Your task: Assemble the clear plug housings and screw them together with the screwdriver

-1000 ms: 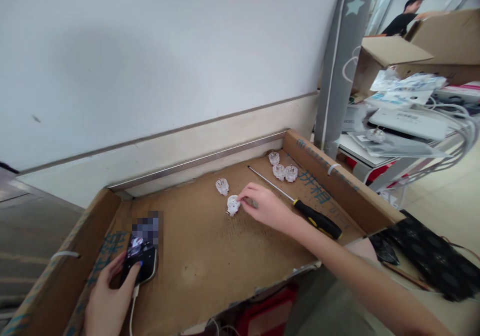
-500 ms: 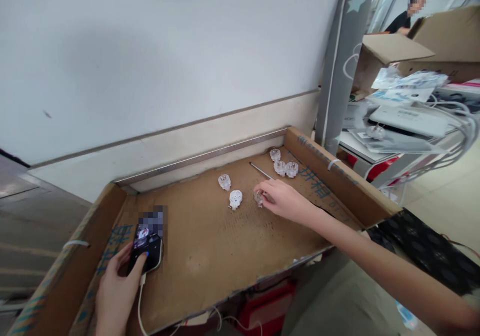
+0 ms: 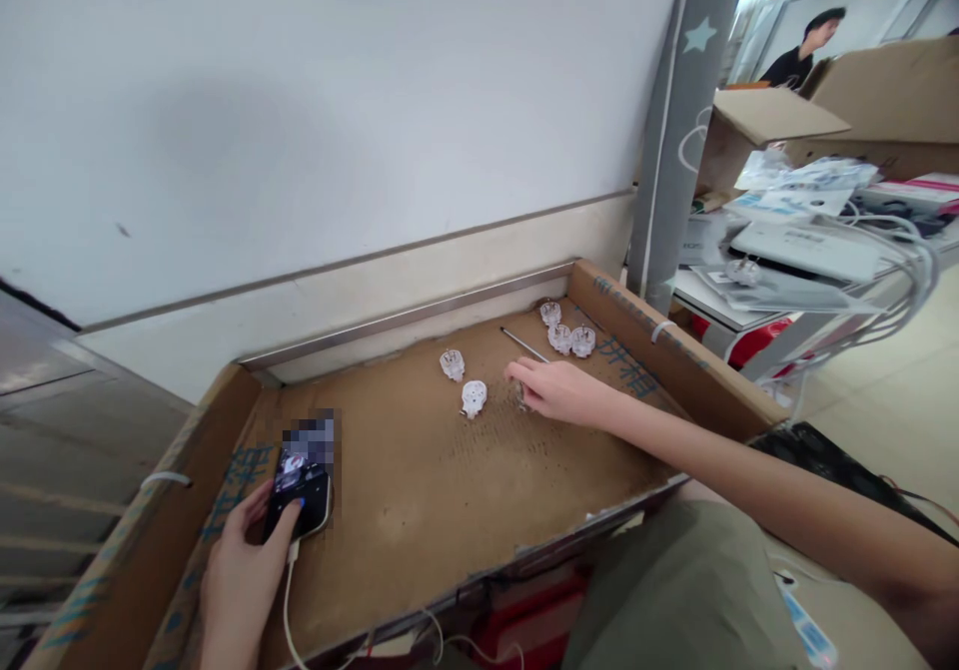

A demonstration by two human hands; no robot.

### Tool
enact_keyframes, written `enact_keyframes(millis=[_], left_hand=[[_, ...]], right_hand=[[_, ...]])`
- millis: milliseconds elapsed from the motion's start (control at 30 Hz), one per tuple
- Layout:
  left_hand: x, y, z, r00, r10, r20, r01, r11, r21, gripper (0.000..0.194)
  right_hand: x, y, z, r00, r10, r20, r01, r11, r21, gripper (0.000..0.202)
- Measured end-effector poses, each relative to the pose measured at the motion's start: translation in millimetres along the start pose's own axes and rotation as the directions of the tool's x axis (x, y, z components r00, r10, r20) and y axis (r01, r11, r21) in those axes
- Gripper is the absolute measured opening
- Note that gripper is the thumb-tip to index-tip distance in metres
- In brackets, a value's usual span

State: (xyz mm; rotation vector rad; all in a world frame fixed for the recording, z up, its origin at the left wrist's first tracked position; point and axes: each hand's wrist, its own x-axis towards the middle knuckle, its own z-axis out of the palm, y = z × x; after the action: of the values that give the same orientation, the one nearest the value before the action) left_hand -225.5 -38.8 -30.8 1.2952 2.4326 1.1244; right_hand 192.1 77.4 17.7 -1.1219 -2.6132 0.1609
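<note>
My left hand is closed around a smartphone, its thumb on the lit screen. A white charging cable runs from the phone's lower end. My right hand is closed on a small clear plug, mostly hidden by the fingers, just above the cardboard. To its left lie a clear plug with pins up and a white plug piece. Beyond the right hand is a thin metal rod like a screwdriver shaft, its near end hidden. Several clear plugs sit grouped near the right wall.
The work surface is a cardboard-lined tray with raised cardboard sides. A white panel stands behind it, and a grey post rises at the back right. Farther right, a table holds cables, bags and an open box. A person is beyond.
The view has shifted slightly. My left thumb remains on the phone, and my right hand stays at nearly the same spot with the plug now more covered by its fingers.
</note>
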Motion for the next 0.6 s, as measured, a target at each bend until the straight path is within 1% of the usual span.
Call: enact_keyframes(millis=[133, 300, 500, 600], left_hand=[[-1.1, 3.3, -1.2, 0.999, -0.031, 0.009, 0.031, 0.999, -0.006, 0.068], [-1.0, 2.8, -0.9, 0.999, -0.036, 0.006, 0.036, 0.999, -0.002, 0.066], [1.0, -1.1, 1.5, 1.0, -0.015, -0.012, 0.015, 0.999, -0.037, 0.069], [0.8, -0.9, 0.9, 1.0, 0.019, -0.018, -0.019, 1.0, 0.008, 0.067]], right_hand=[[-5.3, 8.1, -0.4, 0.999, 0.048, -0.02, -0.046, 0.997, 0.067, 0.029], [-6.9, 12.3, -1.0, 0.995, 0.084, -0.054, -0.077, 0.991, 0.112, 0.029], [-4.9, 15.0, 1.6, 0.998, 0.061, -0.026, -0.059, 0.995, 0.076, 0.03], [-3.6, 14.9, 1.2, 1.0, 0.027, -0.003, -0.027, 0.999, 0.029, 0.031]])
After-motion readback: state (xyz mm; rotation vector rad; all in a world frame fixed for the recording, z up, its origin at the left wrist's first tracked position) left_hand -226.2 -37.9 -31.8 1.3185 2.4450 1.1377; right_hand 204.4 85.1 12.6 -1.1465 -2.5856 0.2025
